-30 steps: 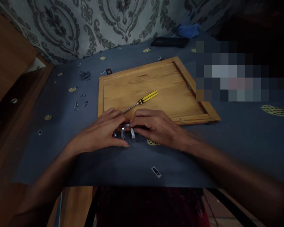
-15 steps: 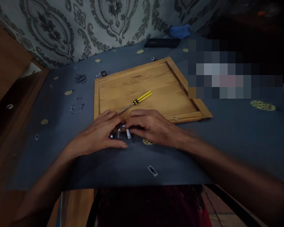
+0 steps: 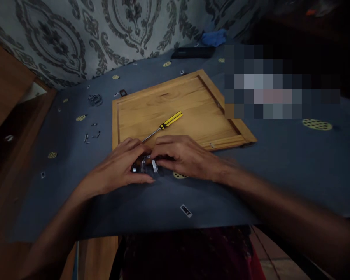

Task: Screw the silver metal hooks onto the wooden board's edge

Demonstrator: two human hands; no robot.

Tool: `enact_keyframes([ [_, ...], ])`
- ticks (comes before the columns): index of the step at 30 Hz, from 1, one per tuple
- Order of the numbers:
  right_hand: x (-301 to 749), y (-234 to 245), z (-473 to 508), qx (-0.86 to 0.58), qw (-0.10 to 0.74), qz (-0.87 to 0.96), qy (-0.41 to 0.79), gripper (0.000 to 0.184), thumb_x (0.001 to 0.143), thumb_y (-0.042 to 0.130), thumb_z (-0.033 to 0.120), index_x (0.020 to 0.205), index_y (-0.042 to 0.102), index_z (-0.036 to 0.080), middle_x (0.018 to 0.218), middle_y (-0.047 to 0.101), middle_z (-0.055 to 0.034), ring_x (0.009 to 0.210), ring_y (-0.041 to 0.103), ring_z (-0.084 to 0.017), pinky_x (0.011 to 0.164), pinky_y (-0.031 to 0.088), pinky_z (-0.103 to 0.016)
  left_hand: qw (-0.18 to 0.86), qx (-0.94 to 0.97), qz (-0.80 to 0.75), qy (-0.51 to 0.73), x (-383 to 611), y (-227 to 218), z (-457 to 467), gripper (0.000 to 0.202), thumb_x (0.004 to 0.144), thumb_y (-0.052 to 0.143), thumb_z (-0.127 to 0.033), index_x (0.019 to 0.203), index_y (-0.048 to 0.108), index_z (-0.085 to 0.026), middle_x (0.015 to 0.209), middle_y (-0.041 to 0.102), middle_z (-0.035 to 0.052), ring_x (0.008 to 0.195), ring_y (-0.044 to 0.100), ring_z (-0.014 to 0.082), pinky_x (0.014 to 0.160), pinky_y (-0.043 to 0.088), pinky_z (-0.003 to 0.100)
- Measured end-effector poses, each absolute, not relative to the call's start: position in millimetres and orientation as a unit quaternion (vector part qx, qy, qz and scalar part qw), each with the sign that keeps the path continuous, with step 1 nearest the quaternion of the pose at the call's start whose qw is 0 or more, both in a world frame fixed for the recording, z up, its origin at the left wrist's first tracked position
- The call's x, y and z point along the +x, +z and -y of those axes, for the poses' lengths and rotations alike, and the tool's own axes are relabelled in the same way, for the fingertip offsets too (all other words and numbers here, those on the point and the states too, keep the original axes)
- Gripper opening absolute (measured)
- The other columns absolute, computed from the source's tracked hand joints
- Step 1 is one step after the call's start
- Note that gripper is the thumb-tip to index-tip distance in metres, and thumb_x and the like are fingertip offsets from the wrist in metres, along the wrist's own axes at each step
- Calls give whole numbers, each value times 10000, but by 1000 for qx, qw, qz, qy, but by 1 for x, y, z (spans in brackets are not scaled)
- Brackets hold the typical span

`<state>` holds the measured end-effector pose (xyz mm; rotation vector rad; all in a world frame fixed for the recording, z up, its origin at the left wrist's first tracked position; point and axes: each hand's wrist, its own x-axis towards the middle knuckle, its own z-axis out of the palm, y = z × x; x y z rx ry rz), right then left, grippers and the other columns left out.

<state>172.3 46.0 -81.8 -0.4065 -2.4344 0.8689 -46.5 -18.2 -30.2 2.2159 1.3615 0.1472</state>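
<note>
Thumb and fingers of the left hand (image 3: 116, 169) stand apart around small, shiny, curved metal pieces (image 3: 154, 166) on the dark cloth (image 3: 134, 210); the right hand's (image 3: 181, 155) fingertips bunch against them, grip unclear. Both keep their earlier pose, hiding part of the grained wooden panel (image 3: 163, 99) under a ridged yellow-handled screwdriver (image 3: 172, 119).

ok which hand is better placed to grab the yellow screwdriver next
Probably the right hand: the screwdriver's handle lies just beyond it, while the left hand is by the shaft's lower end.
</note>
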Motion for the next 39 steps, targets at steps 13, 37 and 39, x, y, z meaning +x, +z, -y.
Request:
enact_keyframes([
  [13, 172, -82, -45, -158, 256, 906, 299, 151, 907, 660, 53, 968, 754, 154, 922, 714, -42, 833, 653, -163, 741, 462, -283, 265, 821, -502, 67, -50, -35, 18, 580, 881, 631, -732, 1143, 629, -215, 1147, 613, 70, 1105, 553, 270, 952, 468, 396],
  [37, 170, -76, -46, -203, 228, 868, 392, 202, 825, 687, 16, 946, 729, 172, 893, 710, 2, 772, 617, -125, 711, 417, -253, 252, 824, -506, 48, -43, -29, 18, 562, 880, 607, -752, 1002, 602, -203, 1036, 592, 59, 1010, 543, 256, 868, 465, 382],
  [39, 171, -76, -46, -202, 231, 866, 396, 200, 829, 685, 17, 953, 723, 169, 911, 718, -3, 788, 623, -128, 719, 421, -254, 252, 823, -506, 51, -43, -30, 18, 555, 885, 613, -741, 1003, 603, -199, 1037, 589, 60, 1010, 542, 256, 869, 463, 381],
])
